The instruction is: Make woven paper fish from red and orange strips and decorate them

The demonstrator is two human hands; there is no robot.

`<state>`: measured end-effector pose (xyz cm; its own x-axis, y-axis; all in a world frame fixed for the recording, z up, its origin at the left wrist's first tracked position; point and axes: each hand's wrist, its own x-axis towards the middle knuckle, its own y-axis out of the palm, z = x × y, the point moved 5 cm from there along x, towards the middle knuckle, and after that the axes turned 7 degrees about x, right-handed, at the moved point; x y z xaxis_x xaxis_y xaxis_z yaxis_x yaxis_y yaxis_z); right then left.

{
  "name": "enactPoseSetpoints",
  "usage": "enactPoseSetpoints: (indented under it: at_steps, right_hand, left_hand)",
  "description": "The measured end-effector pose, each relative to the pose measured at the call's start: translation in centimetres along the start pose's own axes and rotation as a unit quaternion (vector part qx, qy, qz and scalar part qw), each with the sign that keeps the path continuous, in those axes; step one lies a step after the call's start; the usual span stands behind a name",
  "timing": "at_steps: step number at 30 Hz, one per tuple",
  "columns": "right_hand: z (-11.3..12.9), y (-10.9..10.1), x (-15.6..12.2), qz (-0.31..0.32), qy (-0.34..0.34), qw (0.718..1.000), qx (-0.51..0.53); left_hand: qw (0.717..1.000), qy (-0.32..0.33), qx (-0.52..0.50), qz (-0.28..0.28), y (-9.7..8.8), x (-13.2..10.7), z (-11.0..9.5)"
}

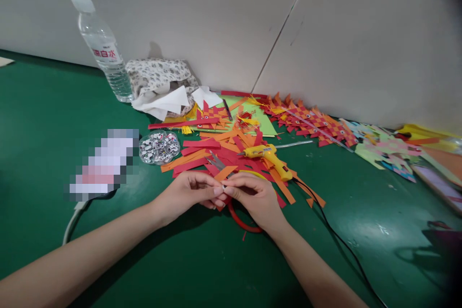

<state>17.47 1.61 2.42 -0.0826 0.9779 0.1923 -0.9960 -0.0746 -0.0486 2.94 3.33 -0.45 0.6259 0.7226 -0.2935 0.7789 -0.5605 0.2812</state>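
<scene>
My left hand (195, 190) and my right hand (252, 195) meet fingertip to fingertip over a heap of paper strips. Both are closed in a pinch around a tiny whitish piece (224, 187), too small to name. Just above the fingertips an orange paper strip (226, 172) sticks out; whether it is held I cannot tell. Partly beneath my right hand lies a pair of scissors with a red handle loop (242, 224) and metal blades (215, 160). Beyond it, a yellow glue gun (269, 154) with a clear glue stick (296, 144) rests on the red and orange strips (231, 147).
A dish of googly eyes (159, 147) and a blurred phone (104, 163) on a cable are to the left. Behind stand a water bottle (103, 53) and tissue pack (159, 74). Woven paper fish (314, 120) line the wall. The black cord (335, 233) crosses the green table (180, 269).
</scene>
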Motion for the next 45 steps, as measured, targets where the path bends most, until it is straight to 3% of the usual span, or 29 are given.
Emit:
enactPoseSetpoints:
  at_steps: [45]
  right_hand:
    - [0.01, 0.21, 0.04, 0.008, 0.012, 0.999, 0.029]
  left_hand:
    - [1.0, -0.002, 0.001, 0.006, -0.04, 0.02, 0.07]
